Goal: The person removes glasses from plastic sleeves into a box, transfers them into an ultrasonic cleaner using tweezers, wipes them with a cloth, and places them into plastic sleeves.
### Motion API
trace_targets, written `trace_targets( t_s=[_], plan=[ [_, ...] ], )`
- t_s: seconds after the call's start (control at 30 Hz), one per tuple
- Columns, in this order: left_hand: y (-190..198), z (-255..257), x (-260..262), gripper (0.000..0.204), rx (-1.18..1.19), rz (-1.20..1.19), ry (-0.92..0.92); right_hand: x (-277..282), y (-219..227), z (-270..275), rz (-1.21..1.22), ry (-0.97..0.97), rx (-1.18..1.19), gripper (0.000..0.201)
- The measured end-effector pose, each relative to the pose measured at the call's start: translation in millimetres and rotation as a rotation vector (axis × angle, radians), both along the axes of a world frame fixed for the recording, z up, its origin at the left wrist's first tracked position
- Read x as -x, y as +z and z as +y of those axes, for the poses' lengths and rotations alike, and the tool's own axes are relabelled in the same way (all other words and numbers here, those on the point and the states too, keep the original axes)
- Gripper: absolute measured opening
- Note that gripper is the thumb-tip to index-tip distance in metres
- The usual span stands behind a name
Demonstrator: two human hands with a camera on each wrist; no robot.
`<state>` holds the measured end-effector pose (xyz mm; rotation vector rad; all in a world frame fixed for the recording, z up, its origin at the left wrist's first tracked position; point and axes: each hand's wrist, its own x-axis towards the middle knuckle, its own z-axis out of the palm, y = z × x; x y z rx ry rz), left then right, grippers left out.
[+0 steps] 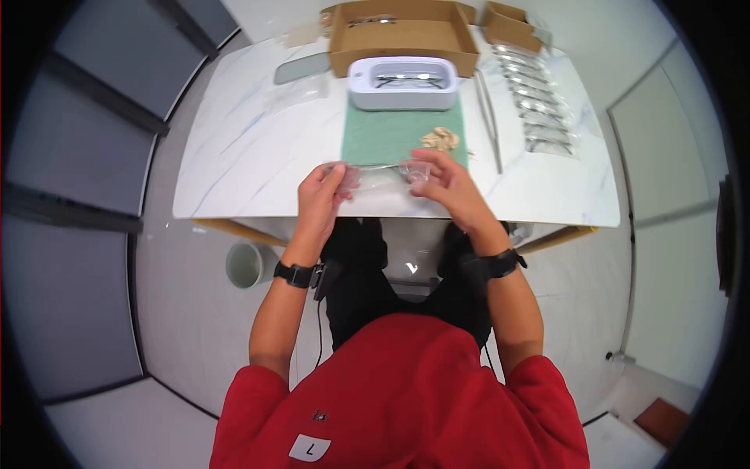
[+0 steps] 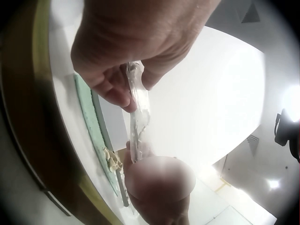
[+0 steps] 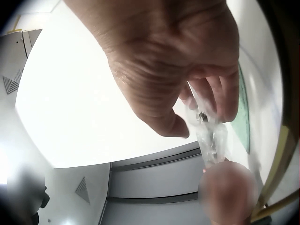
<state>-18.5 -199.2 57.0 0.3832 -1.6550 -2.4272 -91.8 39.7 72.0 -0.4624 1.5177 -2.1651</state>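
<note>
In the head view, a clear plastic sleeve (image 1: pixel 379 178) with a pair of eyeglasses in it is held level between both hands, just over the table's front edge. My left hand (image 1: pixel 319 199) pinches its left end between thumb and fingers, which the left wrist view shows from the side. At the other end, my right hand (image 1: pixel 453 191) has its fingers curled about the sleeve. A dark piece of the glasses (image 3: pixel 202 116) shows through the plastic in the right wrist view, where the right thumb (image 3: pixel 176 129) stands a little apart from it.
A white ultrasonic cleaner (image 1: pixel 402 98) with glasses in it stands on a green mat (image 1: pixel 379 129), behind a crumpled beige cloth (image 1: pixel 440 139). Bagged glasses (image 1: pixel 539 102) lie in a row at right, beside long tweezers (image 1: pixel 491 121). Behind is a cardboard box (image 1: pixel 430 35); a grey lid (image 1: pixel 302 68) lies left.
</note>
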Motion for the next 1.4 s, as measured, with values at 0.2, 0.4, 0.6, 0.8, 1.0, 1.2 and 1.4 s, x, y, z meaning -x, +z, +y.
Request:
trace_targets(
  t_s=[0.2, 0.4, 0.6, 0.8, 1.0, 1.2, 1.4],
  plan=[
    [-4.9, 18.0, 6.2, 0.026, 0.087, 0.012, -0.036, 0.2, -1.3, 8.2, 0.277, -0.133, -0.33, 0.021],
    [-0.7, 23.7, 10.5, 0.022, 0.392, 0.125, -0.074, 15.3, 25.2, 93.2, 0.352, -0.182, -0.428, 0.022],
    [-17.7, 6.3, 17.2, 0.015, 0.609, 0.147, 0.02, 62.9, 30.6, 249.2, 0.271, -0.509, -0.673, 0.028],
    [-32.8, 3.7, 25.2, 0.013, 0.632, 0.159, 0.046, 94.5, 32.9, 297.2, 0.121, -0.474, -0.778, 0.026],
    [-32.4, -2.7, 22.1, 0.013, 0.678, 0.133, 0.088, 116.5, 27.3, 297.2, 0.222, -0.409, -0.852, 0.032],
    [-40.4, -12.8, 27.9, 0.014, 0.703, 0.101, 0.157, 119.7, 16.1, 296.0, 0.717, -0.559, -1.32, 0.046],
    [-38.5, -12.6, 32.7, 0.014, 0.758, 0.116, 0.183, 75.1, 37.6, 210.1, 1.028, -0.662, -1.071, 0.03]
  ],
)
